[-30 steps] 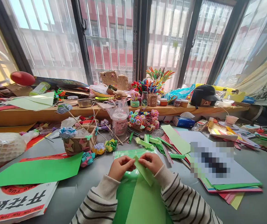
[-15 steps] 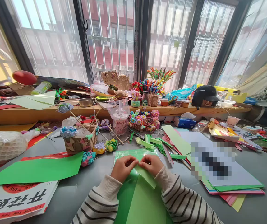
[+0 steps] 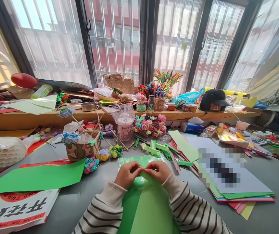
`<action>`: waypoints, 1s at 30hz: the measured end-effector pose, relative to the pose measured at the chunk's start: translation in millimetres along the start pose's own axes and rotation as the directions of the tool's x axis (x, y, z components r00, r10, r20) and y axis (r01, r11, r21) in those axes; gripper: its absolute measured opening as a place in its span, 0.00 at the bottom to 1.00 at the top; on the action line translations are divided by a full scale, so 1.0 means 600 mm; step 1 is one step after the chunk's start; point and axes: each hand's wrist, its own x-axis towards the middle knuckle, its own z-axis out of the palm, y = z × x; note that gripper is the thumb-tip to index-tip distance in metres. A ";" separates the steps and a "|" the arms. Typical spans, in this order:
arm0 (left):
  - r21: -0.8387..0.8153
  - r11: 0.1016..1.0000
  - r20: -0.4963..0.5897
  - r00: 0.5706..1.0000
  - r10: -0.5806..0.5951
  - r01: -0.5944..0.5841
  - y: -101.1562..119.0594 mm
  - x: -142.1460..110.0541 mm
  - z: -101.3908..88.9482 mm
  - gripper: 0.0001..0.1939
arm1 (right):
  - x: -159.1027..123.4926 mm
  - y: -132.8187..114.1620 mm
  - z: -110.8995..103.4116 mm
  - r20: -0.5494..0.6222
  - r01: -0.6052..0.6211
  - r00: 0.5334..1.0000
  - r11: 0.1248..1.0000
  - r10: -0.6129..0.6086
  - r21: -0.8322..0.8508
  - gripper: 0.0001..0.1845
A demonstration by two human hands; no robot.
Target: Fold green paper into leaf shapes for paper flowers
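Note:
My left hand [image 3: 128,175] and my right hand [image 3: 160,172] meet at the middle of the table, thumbs and fingertips pressed together. Between them they pinch the top end of a light green paper strip [image 3: 149,178], whose lower part slants down toward my right wrist. My fingers cover the pinched end. Beneath lies a larger light green paper sheet [image 3: 151,211], over a darker green sheet [image 3: 127,217] and a clear plastic sleeve [image 3: 140,159]. Just beyond my right hand are several folded green paper pieces [image 3: 151,149].
To the right lies a stack of coloured paper [image 3: 246,182] under a white sheet. On the left, a bright green sheet [image 3: 37,177] covers part of a printed bag [image 3: 19,211]. Paper flowers [image 3: 102,155], a basket [image 3: 83,151] and a lidded cup [image 3: 125,128] stand behind my hands.
My fingertips have drawn closer together over the strip's top end, and my left hand has shifted slightly right. The strip's lower end has tilted and shows less clearly now.

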 end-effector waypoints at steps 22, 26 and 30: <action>-0.172 0.971 -0.295 0.931 -0.213 0.167 -0.028 0.008 -0.026 0.14 | 0.007 0.032 -0.038 0.137 -0.106 0.987 0.979 0.083 0.173 0.12; -0.122 0.979 -0.336 0.921 -0.196 0.164 -0.020 0.006 -0.032 0.14 | 0.007 0.025 -0.036 0.056 -0.115 0.993 0.977 0.106 0.178 0.11; 0.115 0.980 -0.464 0.881 -0.091 0.162 -0.004 -0.001 -0.039 0.11 | 0.010 0.023 -0.037 -0.136 -0.153 0.973 0.965 0.184 0.213 0.13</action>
